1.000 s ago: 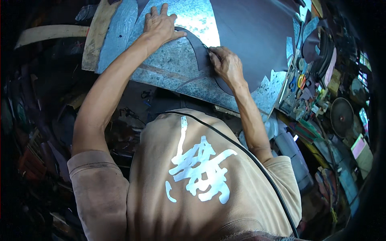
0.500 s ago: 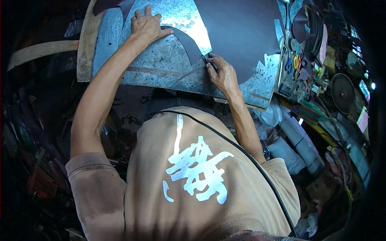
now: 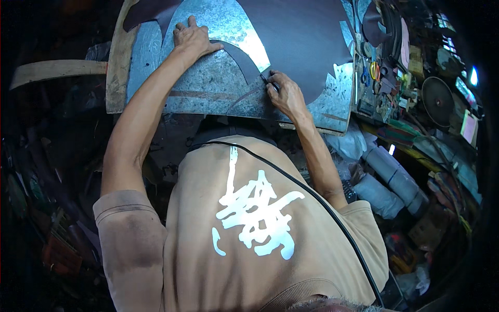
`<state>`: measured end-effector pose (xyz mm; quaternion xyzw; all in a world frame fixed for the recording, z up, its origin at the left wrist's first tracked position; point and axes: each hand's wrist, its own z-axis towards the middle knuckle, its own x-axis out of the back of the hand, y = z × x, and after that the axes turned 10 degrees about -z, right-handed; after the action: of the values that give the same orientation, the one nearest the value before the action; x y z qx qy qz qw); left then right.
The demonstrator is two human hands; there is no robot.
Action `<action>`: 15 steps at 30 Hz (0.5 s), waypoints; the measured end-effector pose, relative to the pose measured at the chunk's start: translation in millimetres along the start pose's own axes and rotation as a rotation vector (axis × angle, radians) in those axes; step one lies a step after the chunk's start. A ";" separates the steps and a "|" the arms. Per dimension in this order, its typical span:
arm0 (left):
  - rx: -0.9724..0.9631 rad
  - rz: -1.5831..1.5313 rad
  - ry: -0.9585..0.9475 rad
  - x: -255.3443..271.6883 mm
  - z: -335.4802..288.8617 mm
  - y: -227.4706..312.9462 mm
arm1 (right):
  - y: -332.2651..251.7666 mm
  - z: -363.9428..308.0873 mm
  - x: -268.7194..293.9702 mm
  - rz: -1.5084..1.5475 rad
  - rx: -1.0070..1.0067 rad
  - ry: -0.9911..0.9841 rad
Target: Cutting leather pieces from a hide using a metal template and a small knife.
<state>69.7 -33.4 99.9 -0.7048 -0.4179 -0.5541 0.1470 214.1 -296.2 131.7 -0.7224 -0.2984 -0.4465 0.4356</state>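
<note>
Far to my left, low in the gloom, sat a reddish crate (image 3: 62,255), its contents too dark to make out. Above it a pale, curved wooden strip (image 3: 60,71) reached toward the desk (image 3: 200,78), which had a bare wooden border at its left and a mottled grey metal top. A dark brown piece (image 3: 148,13) of smooth, leather-like sheet lay near the far left corner.

My left grip (image 3: 193,41) was open, fingers spread over the metal, thumb pointing right onto the upper end of a dark arc-shaped strip (image 3: 243,60). That strip lay on the metal between my two grips, curving down to the right. At its lower end was a slim dark tool (image 3: 264,79), slanted, its tip pointing up and left. My right grip (image 3: 285,92) was closed around it, beside a large, smooth dark sheet (image 3: 296,41) with a rounded lower right edge.

Beyond the desk's right edge lay scissors with blue handles (image 3: 365,76) and a tool with orange-yellow handles (image 3: 375,72). Farther right stood a yellowish basket (image 3: 415,61), its contents unclear, then a round dark disc (image 3: 437,101).
</note>
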 end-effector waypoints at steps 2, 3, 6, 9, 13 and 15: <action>0.013 0.019 -0.024 3.8 1.8 4.8 | -2.6 -2.9 0.8 -0.035 0.013 0.031; 0.035 0.040 -0.054 5.9 2.0 8.3 | -2.9 -3.9 1.6 -0.037 0.003 0.038; 0.056 0.114 -0.049 9.4 5.8 18.5 | 1.4 0.1 6.7 -0.055 0.017 0.023; -0.047 0.157 0.194 -0.4 6.1 28.0 | 9.5 9.0 11.1 -0.144 0.065 -0.053; -0.173 0.055 0.120 -9.5 -7.7 74.7 | 14.9 25.6 28.5 -0.213 0.196 -0.146; -0.254 -0.045 0.097 -20.3 -19.0 92.8 | 21.3 36.8 35.7 -0.262 0.269 -0.197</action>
<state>126.2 -111.2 111.8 -0.6805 -0.3527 -0.6391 0.0640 260.9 -271.2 148.1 -0.6529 -0.4879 -0.3827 0.4349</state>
